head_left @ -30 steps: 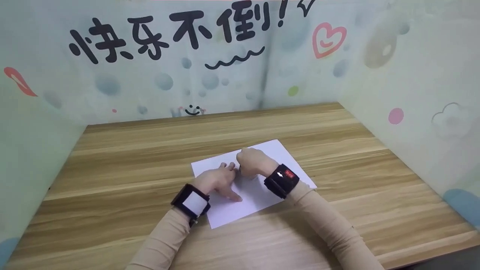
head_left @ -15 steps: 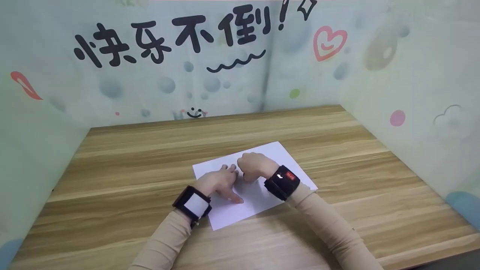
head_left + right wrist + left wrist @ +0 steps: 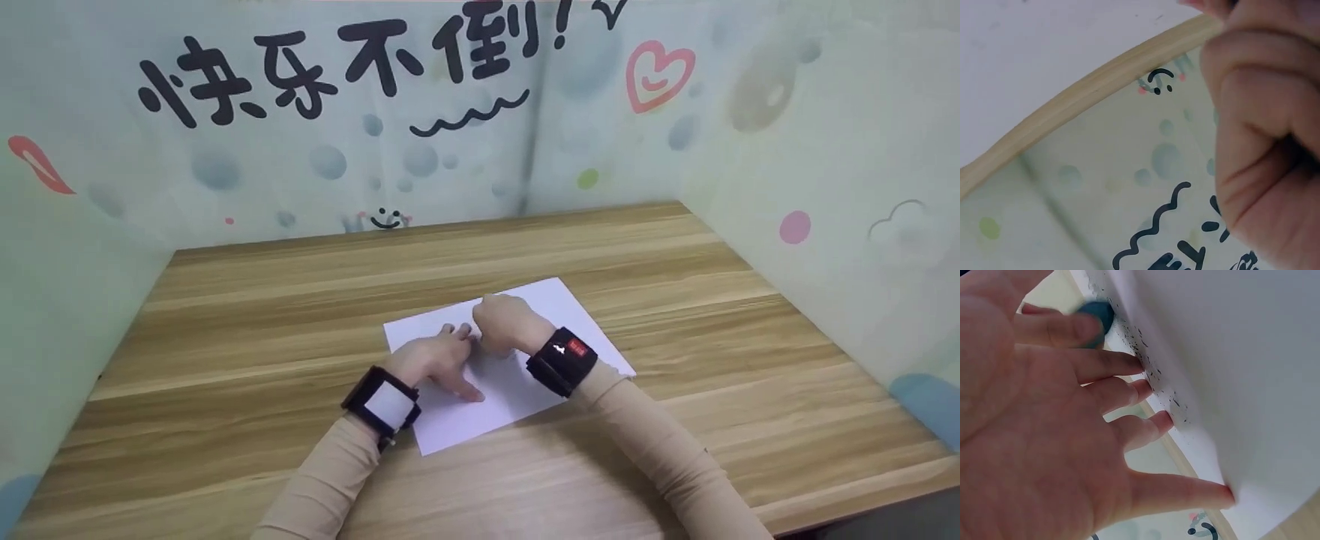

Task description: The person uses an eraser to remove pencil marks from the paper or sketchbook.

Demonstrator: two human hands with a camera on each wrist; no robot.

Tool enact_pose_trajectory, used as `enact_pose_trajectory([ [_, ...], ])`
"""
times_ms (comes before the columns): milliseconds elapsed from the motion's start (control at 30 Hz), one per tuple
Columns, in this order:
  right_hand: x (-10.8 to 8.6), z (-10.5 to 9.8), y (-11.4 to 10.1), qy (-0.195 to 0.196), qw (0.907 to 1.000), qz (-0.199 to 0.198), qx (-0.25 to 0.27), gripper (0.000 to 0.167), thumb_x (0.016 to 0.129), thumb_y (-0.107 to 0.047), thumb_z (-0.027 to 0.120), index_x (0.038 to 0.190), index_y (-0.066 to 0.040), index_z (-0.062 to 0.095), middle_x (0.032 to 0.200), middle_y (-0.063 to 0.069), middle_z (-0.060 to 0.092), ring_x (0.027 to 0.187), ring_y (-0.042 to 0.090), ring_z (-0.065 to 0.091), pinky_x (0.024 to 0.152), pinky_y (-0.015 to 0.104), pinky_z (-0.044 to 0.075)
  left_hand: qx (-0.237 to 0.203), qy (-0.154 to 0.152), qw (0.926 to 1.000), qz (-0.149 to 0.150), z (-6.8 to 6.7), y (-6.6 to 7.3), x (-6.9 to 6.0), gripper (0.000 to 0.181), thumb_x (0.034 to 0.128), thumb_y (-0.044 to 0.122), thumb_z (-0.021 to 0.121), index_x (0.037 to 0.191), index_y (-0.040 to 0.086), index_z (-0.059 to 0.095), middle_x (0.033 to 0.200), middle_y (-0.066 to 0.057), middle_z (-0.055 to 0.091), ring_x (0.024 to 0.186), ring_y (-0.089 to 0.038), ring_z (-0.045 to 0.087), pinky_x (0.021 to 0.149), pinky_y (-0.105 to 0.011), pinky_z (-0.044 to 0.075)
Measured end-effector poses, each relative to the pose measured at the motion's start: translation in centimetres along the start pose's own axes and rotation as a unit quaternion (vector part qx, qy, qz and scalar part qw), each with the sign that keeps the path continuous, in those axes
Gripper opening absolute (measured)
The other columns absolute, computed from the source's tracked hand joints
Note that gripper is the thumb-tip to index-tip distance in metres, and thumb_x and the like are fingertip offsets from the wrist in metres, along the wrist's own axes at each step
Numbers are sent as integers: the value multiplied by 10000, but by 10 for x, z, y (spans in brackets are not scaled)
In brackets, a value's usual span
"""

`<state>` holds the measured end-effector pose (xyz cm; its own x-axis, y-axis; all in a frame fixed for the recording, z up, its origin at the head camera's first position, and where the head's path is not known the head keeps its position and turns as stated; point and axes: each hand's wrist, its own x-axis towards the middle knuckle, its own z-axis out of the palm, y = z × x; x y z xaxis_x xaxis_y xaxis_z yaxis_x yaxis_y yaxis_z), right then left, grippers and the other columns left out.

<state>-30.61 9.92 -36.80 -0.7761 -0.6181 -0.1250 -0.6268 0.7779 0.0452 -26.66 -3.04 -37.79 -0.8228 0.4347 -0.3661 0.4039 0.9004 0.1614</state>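
Observation:
A sheet of white paper (image 3: 450, 435) lies on the wooden table. My left hand (image 3: 435, 360) rests on the paper's left part, thumb and fingers spread, fingertips touching it. On the right, my curled right hand (image 3: 510, 322) is over the upper middle of the sheet. The left wrist view shows a small dark-blue block (image 3: 1100, 316), apparently an eraser, blurred and pinched in the right hand's fingers against the paper. Dark specks (image 3: 1151, 374) like crumbs lie scattered beside the left fingertips. The right wrist view shows the right hand's curled fingers (image 3: 1269, 124); the eraser is hidden there.
The wooden table (image 3: 262, 315) extends around the paper. A printed backdrop (image 3: 262, 165) stands along its back, with side panels left and right. Each wrist wears a black band (image 3: 562, 361), and both arms have beige sleeves (image 3: 660, 450).
My right hand shifts slightly over the paper, toward the near edge and then back toward the far edge. The left hand stays in place on the sheet. The head view tilts slightly.

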Motion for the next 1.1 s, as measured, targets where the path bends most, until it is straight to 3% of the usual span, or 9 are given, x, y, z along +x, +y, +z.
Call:
enact_pose_trajectory([
  [100, -1, -1, 0, -96, 9998, -180, -19, 32, 762, -37, 624, 744, -11, 631, 704, 59, 534, 632, 175, 438, 552, 341, 479, -60, -30, 10000, -29, -1, 1, 0, 970, 796, 494, 704, 1490, -3, 243, 1596, -174, 126, 1469, -395, 111, 1183, -494, 228],
  [200, -1, -2, 1, -367, 9987, -319, 167, 144, 738, -1, 628, 624, -62, 565, 617, 2, 457, 596, 154, 409, 488, 280, 362, -168, -26, 9999, 7, 0, 1, 1, 973, 792, 485, 711, 1491, -4, 242, 1596, -175, 131, 1468, -396, 108, 1172, -512, 244],
  [367, 0, 0, 4, 95, 9995, -121, 272, 242, 756, -17, 616, 564, -103, 497, 568, -20, 431, 551, 142, 418, 446, 250, 329, -9, -5, 10000, 30, -1, 0, 2, 962, 802, 495, 698, 1489, -4, 248, 1593, -172, 148, 1462, -414, 123, 1173, -511, 246],
  [533, -2, 0, 12, 57, 9992, 73, 383, 122, 775, -69, 633, 659, -39, 655, 637, 27, 551, 576, 154, 458, 473, 302, 396, 113, -39, 9999, -6, 1, 1, 5, 969, 805, 509, 691, 1487, -13, 244, 1593, -183, 143, 1465, -407, 122, 1186, -498, 222],
  [700, -8, -5, 28, 13, 9972, 378, 643, 107, 785, -141, 675, 767, -50, 729, 738, 64, 680, 595, 130, 502, 516, 301, 440, 110, -54, 9998, -129, 2, 3, 5, 976, 801, 493, 704, 1490, -13, 233, 1592, -184, 142, 1475, -375, 118, 1194, -488, 204],
  [800, -11, -5, 36, -18, 9945, 216, 1027, 140, 830, -156, 667, 792, -34, 725, 667, 46, 659, 546, 88, 512, 489, 217, 411, 113, -134, 9994, -303, 0, 2, 2, 985, 790, 478, 722, 1499, 10, 224, 1599, -162, 131, 1480, -354, 115, 1188, -500, 210],
  [900, -12, 1, 41, 15, 9938, -191, 1095, 154, 873, -157, 645, 830, -30, 722, 657, 39, 658, 520, 58, 516, 486, 168, 405, 89, -148, 9990, -420, -1, 3, 0, 999, 775, 491, 732, 1498, 17, 232, 1601, -156, 130, 1482, -351, 106, 1172, -546, 216],
  [1000, -13, 9, 42, 216, 9952, -458, 843, 165, 893, -170, 635, 863, -33, 724, 738, 65, 708, 565, 88, 566, 544, 212, 472, -5, -89, 9991, -413, 1, 5, 0, 1025, 765, 544, 716, 1503, 27, 226, 1607, -142, 110, 1488, -344, 72, 1132, -638, 206],
  [1100, -12, 15, 42, 562, 9961, -391, 553, 173, 896, -176, 627, 842, -33, 708, 787, 97, 715, 632, 165, 618, 620, 317, 537, -102, 1, 9992, -395, 5, 7, 2, 1051, 758, 586, 699, 1509, 37, 210, 1613, -123, 92, 1493, -323, 59, 1108, -669, 217],
])
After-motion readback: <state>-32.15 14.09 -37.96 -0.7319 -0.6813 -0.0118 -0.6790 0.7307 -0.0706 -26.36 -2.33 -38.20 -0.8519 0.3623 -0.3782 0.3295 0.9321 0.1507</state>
